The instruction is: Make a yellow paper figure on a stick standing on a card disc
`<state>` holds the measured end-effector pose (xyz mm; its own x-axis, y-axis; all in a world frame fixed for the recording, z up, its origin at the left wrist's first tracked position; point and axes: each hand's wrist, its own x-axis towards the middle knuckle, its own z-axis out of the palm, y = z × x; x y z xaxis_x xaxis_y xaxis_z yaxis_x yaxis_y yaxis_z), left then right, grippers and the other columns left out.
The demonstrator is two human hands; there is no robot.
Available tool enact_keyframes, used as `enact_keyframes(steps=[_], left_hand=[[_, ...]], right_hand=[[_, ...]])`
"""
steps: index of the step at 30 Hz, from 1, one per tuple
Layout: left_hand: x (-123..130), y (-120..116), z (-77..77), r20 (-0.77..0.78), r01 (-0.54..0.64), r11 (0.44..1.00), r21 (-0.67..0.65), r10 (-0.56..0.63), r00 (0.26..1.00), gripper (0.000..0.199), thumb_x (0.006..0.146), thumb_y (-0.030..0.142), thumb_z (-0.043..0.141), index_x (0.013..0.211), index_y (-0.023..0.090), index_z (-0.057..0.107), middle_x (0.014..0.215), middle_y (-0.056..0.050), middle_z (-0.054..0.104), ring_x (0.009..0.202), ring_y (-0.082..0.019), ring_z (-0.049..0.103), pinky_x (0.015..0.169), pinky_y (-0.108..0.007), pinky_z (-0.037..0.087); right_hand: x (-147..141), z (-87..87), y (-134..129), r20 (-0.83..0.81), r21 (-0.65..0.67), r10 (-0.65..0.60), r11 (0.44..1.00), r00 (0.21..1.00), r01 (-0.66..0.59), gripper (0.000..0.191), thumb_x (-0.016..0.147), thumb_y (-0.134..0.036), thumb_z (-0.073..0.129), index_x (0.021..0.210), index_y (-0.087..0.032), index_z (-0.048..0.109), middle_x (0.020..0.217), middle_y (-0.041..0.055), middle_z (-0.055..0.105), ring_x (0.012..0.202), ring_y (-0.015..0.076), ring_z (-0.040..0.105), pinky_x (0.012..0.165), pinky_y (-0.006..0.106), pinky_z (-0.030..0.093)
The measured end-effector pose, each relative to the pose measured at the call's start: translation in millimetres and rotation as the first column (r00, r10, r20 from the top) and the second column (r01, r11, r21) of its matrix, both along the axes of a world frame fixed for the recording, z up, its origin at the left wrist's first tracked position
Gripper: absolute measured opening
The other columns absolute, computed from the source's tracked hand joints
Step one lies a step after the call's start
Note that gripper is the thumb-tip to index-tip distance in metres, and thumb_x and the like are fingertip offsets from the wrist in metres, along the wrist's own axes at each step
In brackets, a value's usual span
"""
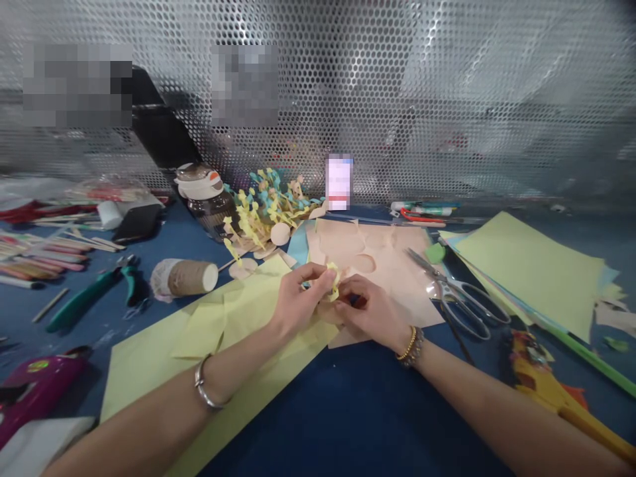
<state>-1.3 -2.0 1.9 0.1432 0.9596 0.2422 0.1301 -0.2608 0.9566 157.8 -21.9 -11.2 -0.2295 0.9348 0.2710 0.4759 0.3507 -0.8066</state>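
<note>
Paper curl (332, 281), yellow and flimsy, was pinched between left hand (301, 298) and right hand (370, 311) above peach paper (377, 248) mid-surface (348, 411); soft and light, it would crease unless held by its edges.

This is a craft workshop: a blue tabletop (348, 424) spread with coloured paper sheets (527, 271) at right, scissors (460, 295), green-handled pliers (94, 295) and painted wooden sticks (40, 255) at left, before a perforated metal screen (397, 99) across the top.
</note>
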Motion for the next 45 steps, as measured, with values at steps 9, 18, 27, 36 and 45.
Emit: enact_keyframes(steps=[9,18,27,36,45], left_hand=[[0.4,-0.6,1.8,0.0,-0.017,1.0,0.011,0.017,1.0,0.027,0.082,0.038,0.061,0.065,0.017,0.062,0.061,0.003,0.059,0.059,-0.01,0.052,0.057,-0.02,0.04],[-0.2,-1.1,2.8,-0.003,-0.021,1.0,0.022,0.022,1.0,0.027,0.082,0.039,0.061,0.065,0.017,0.062,0.06,0.003,0.058,0.059,-0.011,0.051,0.059,-0.022,0.041],[0.0,-1.4,3.7,-0.003,-0.02,0.999,0.025,0.02,1.0,0.028,0.082,0.039,0.061,0.065,0.017,0.063,0.061,0.002,0.059,0.061,-0.011,0.053,0.061,-0.022,0.042],[-0.3,-1.7,3.6,-0.016,-0.03,0.999,0.027,0.031,0.999,0.028,0.082,0.04,0.06,0.066,0.017,0.063,0.063,0.0,0.062,0.062,-0.013,0.056,0.061,-0.023,0.044],[0.5,-1.4,3.2,-0.008,-0.037,0.999,0.017,0.037,0.999,0.029,0.082,0.04,0.06,0.065,0.017,0.063,0.063,0.001,0.062,0.061,-0.012,0.055,0.059,-0.023,0.044]], right_hand=[[-0.4,-1.4,0.9,-0.001,-0.007,0.006,1.0,1.0,-0.006,0.01,0.073,-0.012,0.061,0.073,-0.022,0.062,0.087,0.0024,0.064,0.08,0.017,0.06,0.066,0.03,0.048],[0.7,-1.4,-0.5,0.011,-0.024,-0.002,1.0,1.0,0.003,0.007,0.074,-0.015,0.061,0.075,-0.022,0.063,0.089,0.0027,0.064,0.079,0.0166,0.06,0.065,0.03,0.048],[0.2,0.8,0.4,0.009,-0.03,0.008,1.0,1.0,-0.008,0.008,0.074,-0.014,0.061,0.075,-0.021,0.063,0.089,0.0034,0.064,0.079,0.0165,0.06,0.065,0.029,0.048],[-0.7,3.1,-0.6,-0.002,-0.022,0.005,1.0,1.0,-0.005,0.011,0.073,-0.011,0.061,0.074,-0.022,0.062,0.087,0.0031,0.065,0.079,0.0173,0.061,0.065,0.031,0.049],[0.2,-0.1,-0.3,-0.007,-0.011,0.004,1.0,1.0,-0.004,0.011,0.073,-0.011,0.061,0.074,-0.022,0.063,0.086,0.0023,0.065,0.079,0.017,0.061,0.066,0.03,0.049]])
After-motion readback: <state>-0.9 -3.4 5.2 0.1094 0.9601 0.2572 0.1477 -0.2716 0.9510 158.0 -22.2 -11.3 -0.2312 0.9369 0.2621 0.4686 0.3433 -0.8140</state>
